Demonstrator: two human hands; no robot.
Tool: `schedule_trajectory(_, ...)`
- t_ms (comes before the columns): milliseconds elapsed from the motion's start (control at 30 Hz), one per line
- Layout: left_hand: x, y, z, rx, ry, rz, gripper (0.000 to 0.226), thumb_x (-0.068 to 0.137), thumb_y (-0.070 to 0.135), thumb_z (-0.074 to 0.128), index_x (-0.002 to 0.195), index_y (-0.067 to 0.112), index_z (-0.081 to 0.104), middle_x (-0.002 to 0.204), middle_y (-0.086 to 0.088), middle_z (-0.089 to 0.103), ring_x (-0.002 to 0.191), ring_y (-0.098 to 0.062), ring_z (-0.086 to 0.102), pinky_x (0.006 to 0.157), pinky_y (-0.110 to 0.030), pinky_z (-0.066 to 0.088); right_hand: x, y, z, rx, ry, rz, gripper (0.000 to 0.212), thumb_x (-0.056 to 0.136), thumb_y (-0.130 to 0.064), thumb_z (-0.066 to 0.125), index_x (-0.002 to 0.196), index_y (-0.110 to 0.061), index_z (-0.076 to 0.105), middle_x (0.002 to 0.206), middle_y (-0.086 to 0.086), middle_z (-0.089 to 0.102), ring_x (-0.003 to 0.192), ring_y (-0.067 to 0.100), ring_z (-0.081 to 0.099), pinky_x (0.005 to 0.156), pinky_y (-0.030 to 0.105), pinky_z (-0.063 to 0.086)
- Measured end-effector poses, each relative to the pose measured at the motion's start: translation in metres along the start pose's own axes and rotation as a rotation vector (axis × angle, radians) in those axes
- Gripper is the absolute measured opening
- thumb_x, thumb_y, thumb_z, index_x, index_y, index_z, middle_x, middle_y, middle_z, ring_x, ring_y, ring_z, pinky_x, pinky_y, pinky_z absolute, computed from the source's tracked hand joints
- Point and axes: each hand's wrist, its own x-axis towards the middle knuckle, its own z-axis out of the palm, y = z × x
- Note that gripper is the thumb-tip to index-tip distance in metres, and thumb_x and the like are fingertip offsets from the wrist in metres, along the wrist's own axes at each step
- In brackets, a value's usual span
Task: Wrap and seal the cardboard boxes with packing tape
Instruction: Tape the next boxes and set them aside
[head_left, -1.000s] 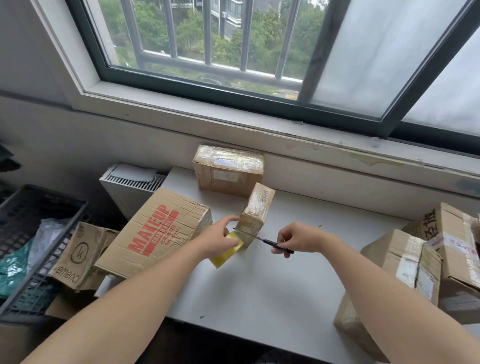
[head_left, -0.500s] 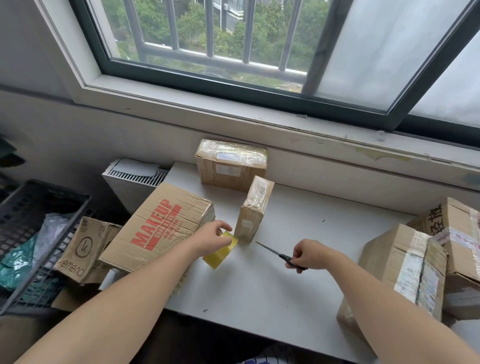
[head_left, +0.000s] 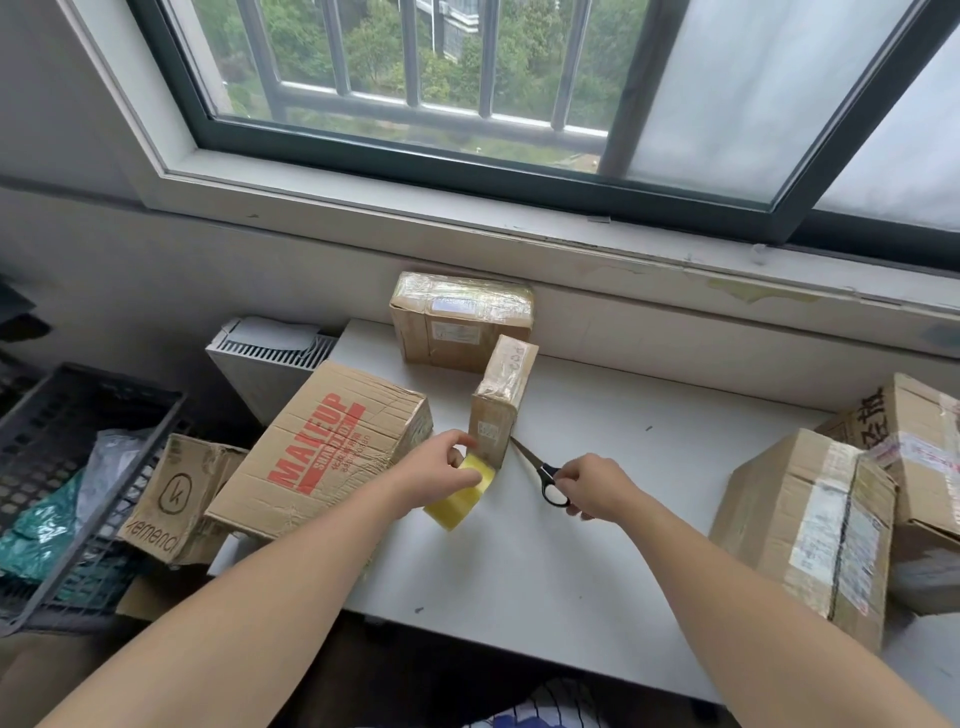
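A small narrow cardboard box (head_left: 501, 400), partly covered in shiny tape, stands on end in the middle of the white table (head_left: 597, 545). My left hand (head_left: 434, 475) grips a yellow tape roll (head_left: 460, 496) against the box's lower left corner. Just right of the box, my right hand (head_left: 592, 488) holds black-handled scissors (head_left: 543, 475), their blades pointing at the box's base. A larger taped box (head_left: 460, 319) sits behind, against the wall.
A big box printed MAKEUP (head_left: 332, 449) lies at the table's left edge, with a smaller box (head_left: 179, 496) and a black crate (head_left: 62, 483) further left. Two boxes (head_left: 815, 519) (head_left: 914, 467) stand at the right. A radiator (head_left: 270, 358) is behind the left corner.
My right hand brought the scissors back toward the small box after pulling them away. My left hand stayed at the box's lower corner with the tape roll. The camera tilted down slightly.
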Motion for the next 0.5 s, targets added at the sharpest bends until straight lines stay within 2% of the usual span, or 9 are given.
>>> schedule_trajectory(100,-0.002,0.004,0.001,-0.010,-0.002,0.016,0.043,0.090,0.021,0.068,0.131,0.027,0.056,0.082,0.002,0.047,0.069,-0.009,0.048,0.055,-0.020,0.038,-0.007,-0.001,-0.001,0.036,0.052,-0.006,0.026,0.098,-0.020,0.050,0.104,-0.022,0.075,0.088,0.002,0.074,0.070,0.018,0.076,0.073,0.034,0.064)
schedule_trajectory(200,-0.003,0.007,0.002,-0.022,-0.010,0.037,0.047,0.090,0.019,0.069,0.134,0.025,0.055,0.084,0.001,0.047,0.067,-0.009,0.047,0.049,-0.015,0.037,-0.015,-0.014,-0.006,-0.027,0.108,-0.111,0.024,0.096,-0.020,0.054,0.100,-0.026,0.077,0.079,-0.008,0.073,0.069,0.012,0.073,0.075,0.026,0.058)
schedule_trajectory(300,-0.005,0.011,0.007,-0.029,-0.006,0.058,0.049,0.090,0.017,0.070,0.136,0.024,0.054,0.084,0.000,0.047,0.066,-0.009,0.046,0.046,-0.013,0.035,-0.023,-0.036,-0.010,0.154,0.059,-0.206,0.021,0.097,-0.019,0.057,0.105,-0.023,0.076,0.091,-0.010,0.076,0.069,0.010,0.072,0.075,0.024,0.056)
schedule_trajectory(433,-0.009,0.018,0.012,-0.046,-0.032,0.079,0.055,0.090,0.017,0.070,0.140,0.025,0.049,0.087,0.000,0.053,0.071,-0.009,0.050,0.048,-0.011,0.036,-0.026,-0.061,-0.008,0.122,-0.056,-0.259,0.043,0.094,-0.004,0.044,0.124,-0.018,0.070,0.122,-0.003,0.071,0.104,0.015,0.070,0.090,0.030,0.053)
schedule_trajectory(500,-0.010,0.022,0.013,-0.048,-0.048,0.088,0.058,0.090,0.018,0.070,0.143,0.026,0.046,0.089,-0.001,0.056,0.076,-0.009,0.054,0.050,-0.011,0.038,-0.027,-0.066,-0.007,0.059,-0.098,-0.261,0.051,0.090,0.001,0.042,0.126,-0.019,0.070,0.125,-0.001,0.070,0.112,0.019,0.066,0.094,0.033,0.052)
